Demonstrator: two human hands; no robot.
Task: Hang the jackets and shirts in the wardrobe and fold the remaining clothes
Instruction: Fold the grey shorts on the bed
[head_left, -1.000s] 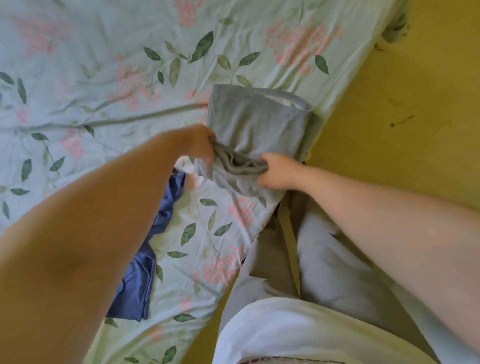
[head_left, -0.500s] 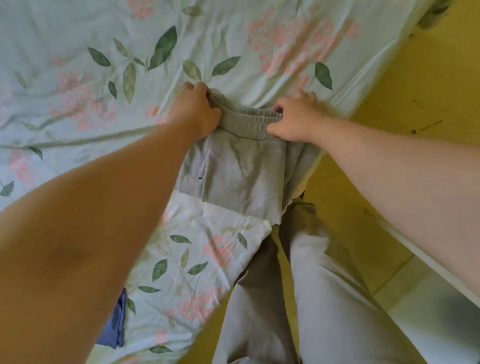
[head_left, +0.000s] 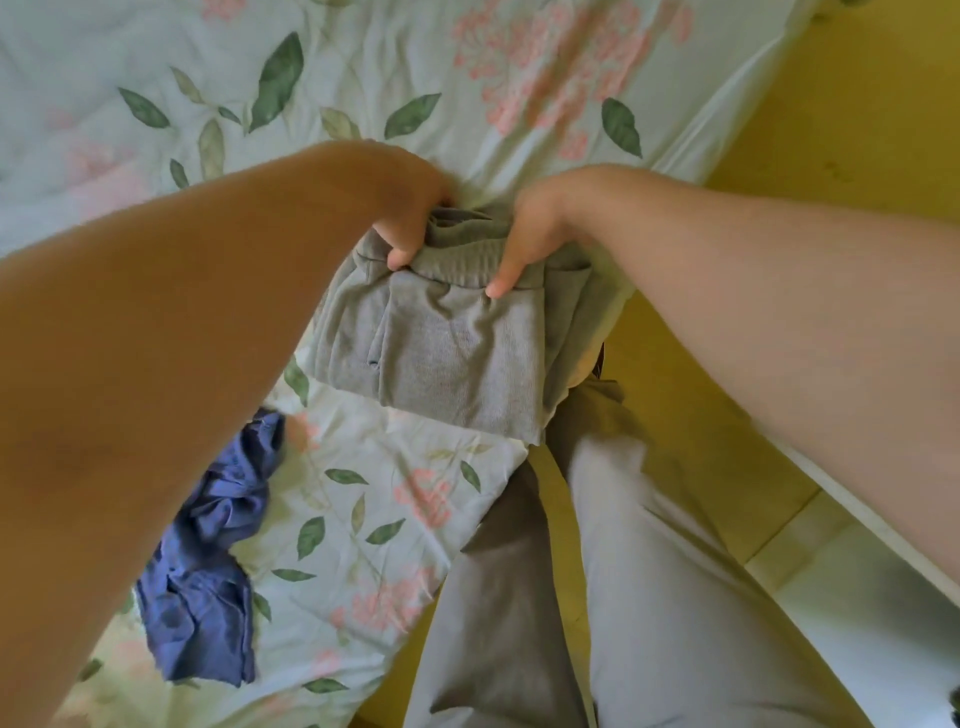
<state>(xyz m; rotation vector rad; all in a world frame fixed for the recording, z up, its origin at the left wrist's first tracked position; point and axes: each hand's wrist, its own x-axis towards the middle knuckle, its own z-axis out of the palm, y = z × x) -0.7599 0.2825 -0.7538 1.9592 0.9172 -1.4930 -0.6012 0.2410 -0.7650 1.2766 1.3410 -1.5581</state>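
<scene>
Your left hand (head_left: 410, 228) and right hand (head_left: 524, 234) each grip the waistband of the grey trousers (head_left: 457, 364), wrists bent down and forearms reaching forward side by side. The trousers lie part-folded at the edge of the bed (head_left: 363, 78). You appear to be mid-fold, so next lay the waistband flat and square the stack.

Plain heather grey all over the folded garment (head_left: 457, 358), ribbed band included. Pale mint on the bedsheet (head_left: 363, 78), printed with dark and faded green leaves and clusters of pink blossom; solid blue-violet on the crumpled cloth (head_left: 208, 587). Mustard yellow for the floor (head_left: 857, 104), light unpatterned grey for the trousers (head_left: 675, 597).
</scene>
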